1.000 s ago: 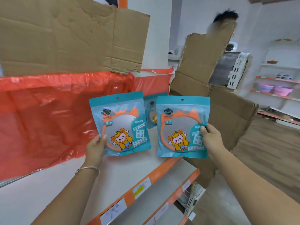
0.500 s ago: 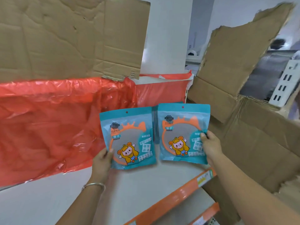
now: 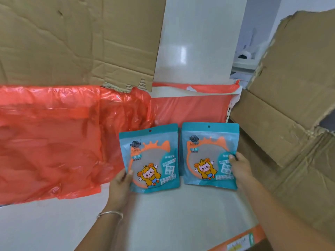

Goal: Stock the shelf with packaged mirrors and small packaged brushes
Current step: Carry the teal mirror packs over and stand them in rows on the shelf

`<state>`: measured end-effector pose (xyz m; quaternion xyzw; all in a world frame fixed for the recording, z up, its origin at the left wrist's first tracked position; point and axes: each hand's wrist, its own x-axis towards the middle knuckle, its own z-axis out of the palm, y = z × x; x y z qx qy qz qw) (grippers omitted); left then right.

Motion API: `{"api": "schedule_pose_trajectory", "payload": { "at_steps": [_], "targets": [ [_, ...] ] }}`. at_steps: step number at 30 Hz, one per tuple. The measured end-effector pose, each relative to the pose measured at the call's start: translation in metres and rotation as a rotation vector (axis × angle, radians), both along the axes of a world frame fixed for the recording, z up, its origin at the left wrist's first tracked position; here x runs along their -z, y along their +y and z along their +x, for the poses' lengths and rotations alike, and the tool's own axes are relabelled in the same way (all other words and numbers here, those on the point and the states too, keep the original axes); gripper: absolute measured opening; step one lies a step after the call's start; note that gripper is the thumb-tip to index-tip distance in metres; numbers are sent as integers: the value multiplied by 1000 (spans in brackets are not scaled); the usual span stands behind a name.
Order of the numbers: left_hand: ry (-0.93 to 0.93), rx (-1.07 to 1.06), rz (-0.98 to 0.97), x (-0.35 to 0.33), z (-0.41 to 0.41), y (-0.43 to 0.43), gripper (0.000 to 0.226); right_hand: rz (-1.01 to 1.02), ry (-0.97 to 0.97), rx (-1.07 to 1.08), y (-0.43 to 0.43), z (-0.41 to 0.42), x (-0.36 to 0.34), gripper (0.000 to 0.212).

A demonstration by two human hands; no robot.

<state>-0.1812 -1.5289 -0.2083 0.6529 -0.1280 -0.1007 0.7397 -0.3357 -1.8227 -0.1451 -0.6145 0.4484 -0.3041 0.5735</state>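
On shelf [image 3: 181, 223], two mirror packets [image 3: 150, 160]

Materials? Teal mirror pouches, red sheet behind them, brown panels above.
Left mirror pouch and right mirror pouch: glossy plastic film, probably; sheen, frosted window. Red sheet: thin translucent plastic; wrinkles, glare. Brown panels: matte corrugated cardboard; creases, torn fluted edge.

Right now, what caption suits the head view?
Left hand grips the left mirror pack, right hand the right mirror pack, upright at the shelf.
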Motion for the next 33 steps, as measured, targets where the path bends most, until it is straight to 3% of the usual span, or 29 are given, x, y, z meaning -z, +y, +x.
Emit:
{"api": "schedule_pose_trajectory", "payload": {
  "at_steps": [8,15,18,21,26,33],
  "targets": [
    [52,-147,-5,14,-2,-35,16,96,21,-114,-44,42,25,23],
    [-22,-276,91,18,-6,-48,10,151,-17,-161,-63,50,46,34],
    [-44,-358,116,15,-11,-52,21,152,-36,-203,-66,52,47,31],
    [-27,-397,121,12,-11,-51,34,99,-5,-184,-63,57,53,48],
    [-75,-379,165,9,-11,-45,31,-65,45,-138,-50,57,63,77],
    [-60,-396,199,16,3,-38,37,72,-179,-188,-56,55,56,52]
  ]
}}
